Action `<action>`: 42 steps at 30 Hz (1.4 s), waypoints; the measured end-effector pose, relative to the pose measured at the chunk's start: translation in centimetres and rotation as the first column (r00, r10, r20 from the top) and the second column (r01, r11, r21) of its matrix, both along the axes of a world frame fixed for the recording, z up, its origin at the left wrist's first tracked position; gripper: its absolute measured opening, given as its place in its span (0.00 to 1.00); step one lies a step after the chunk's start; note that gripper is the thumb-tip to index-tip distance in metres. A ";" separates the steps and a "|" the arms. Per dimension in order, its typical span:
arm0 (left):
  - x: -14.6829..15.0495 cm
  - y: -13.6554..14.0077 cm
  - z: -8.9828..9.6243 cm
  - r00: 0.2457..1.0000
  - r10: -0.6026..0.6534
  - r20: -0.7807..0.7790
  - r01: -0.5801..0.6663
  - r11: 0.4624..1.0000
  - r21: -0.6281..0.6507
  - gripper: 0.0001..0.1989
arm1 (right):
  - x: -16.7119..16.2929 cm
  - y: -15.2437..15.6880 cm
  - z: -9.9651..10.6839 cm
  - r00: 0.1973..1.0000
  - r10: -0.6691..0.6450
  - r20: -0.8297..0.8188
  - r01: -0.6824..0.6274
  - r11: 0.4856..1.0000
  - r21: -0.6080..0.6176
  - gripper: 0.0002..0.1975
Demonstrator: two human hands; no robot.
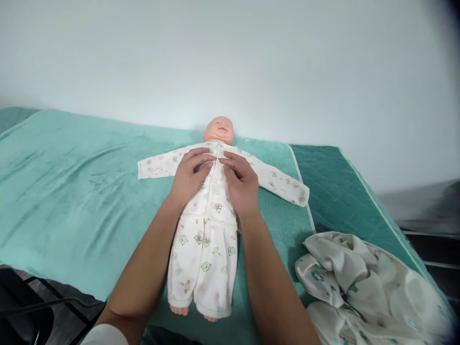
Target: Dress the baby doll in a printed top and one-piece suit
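Observation:
A baby doll [218,128] lies on its back, its head toward the wall and its toes showing at the trouser cuffs. It wears a white printed jacket [215,203] with both sleeves spread wide, and matching trousers [204,258]. On the jacket's chest, my left hand [194,173] pinches the front edge from the left side. My right hand [240,177] pinches the same edge from the right, fingertips close to the left ones. A button shows on the front below my fingers; whatever lies between the fingertips is too small to make out.
A light green towel [72,191] covers much of the bed, over a darker quilted green cover [330,187]. Crumpled white patterned cloth [373,287] is heaped at the lower right. A pale wall [230,62] rises behind. A dark chair [21,311] stands at the lower left.

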State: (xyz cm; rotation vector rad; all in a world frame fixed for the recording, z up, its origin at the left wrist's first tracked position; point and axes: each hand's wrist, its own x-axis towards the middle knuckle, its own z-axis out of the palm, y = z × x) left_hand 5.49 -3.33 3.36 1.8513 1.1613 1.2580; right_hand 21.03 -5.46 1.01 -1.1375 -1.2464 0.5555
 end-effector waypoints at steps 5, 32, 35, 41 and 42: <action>0.0 -0.1 0.1 0.992 -0.016 -0.127 0.025 0.997 0.074 0.14 | -0.1 0.0 0.0 0.999 -0.034 -0.028 0.035 0.999 0.041 0.09; -2.2 -1.3 2.2 0.932 -0.330 -0.149 0.312 0.941 -0.130 0.04 | 3.0 -2.2 3.2 0.899 0.395 0.186 -0.335 0.897 -0.288 0.03; -2.2 -1.3 2.1 0.938 -0.324 -0.125 0.308 0.943 -0.129 0.04 | 2.9 -2.1 3.1 0.897 0.395 0.197 -0.333 0.899 -0.283 0.03; -2.5 -0.9 1.8 0.935 -0.347 -0.080 0.334 0.932 -0.139 0.03 | 2.3 -2.0 3.2 0.919 0.335 0.209 -0.268 0.917 -0.294 0.02; -2.6 -0.8 1.7 0.934 -0.349 -0.075 0.336 0.931 -0.142 0.03 | 2.2 -2.1 3.3 0.921 0.327 0.211 -0.258 0.919 -0.299 0.02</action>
